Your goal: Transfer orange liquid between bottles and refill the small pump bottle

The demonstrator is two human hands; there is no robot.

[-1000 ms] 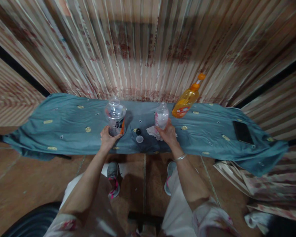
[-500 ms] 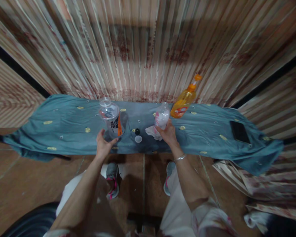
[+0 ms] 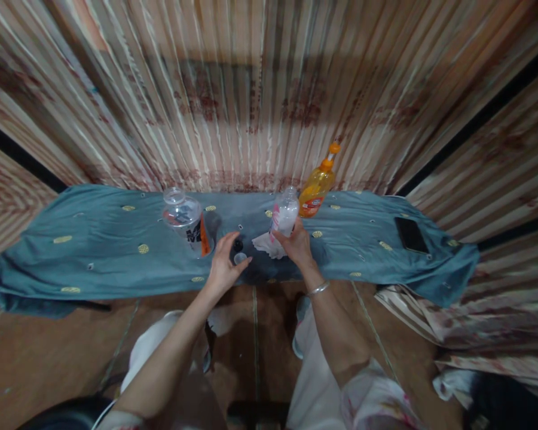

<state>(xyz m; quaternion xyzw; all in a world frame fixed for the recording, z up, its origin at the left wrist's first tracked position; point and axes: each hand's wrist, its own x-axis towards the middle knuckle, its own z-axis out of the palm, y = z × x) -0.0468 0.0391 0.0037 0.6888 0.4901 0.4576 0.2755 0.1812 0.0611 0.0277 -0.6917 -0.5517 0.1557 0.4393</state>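
Note:
My right hand (image 3: 298, 242) is wrapped round the lower part of a small clear plastic bottle (image 3: 286, 210) with a pink-marked label and an uncapped neck. Under and beside this bottle lies a crumpled white tissue (image 3: 265, 245). My left hand (image 3: 226, 263) has thumb and fingers apart, reaching around a white cap (image 3: 240, 258) and a small black cap (image 3: 238, 245) on the cloth. Whether it touches either cap I cannot tell. To its left stands a large clear plastic jar (image 3: 186, 224) with an orange and black label and an open mouth.
An orange pump bottle (image 3: 316, 188) stands just behind the small bottle. A black phone (image 3: 411, 235) lies toward the right end of the table, which a teal cloth (image 3: 107, 239) covers. Behind hangs a striped curtain (image 3: 233, 119).
My left hand has moved right, from beside the large jar to the two caps. My right hand keeps its hold on the small bottle. The whole view has shifted slightly.

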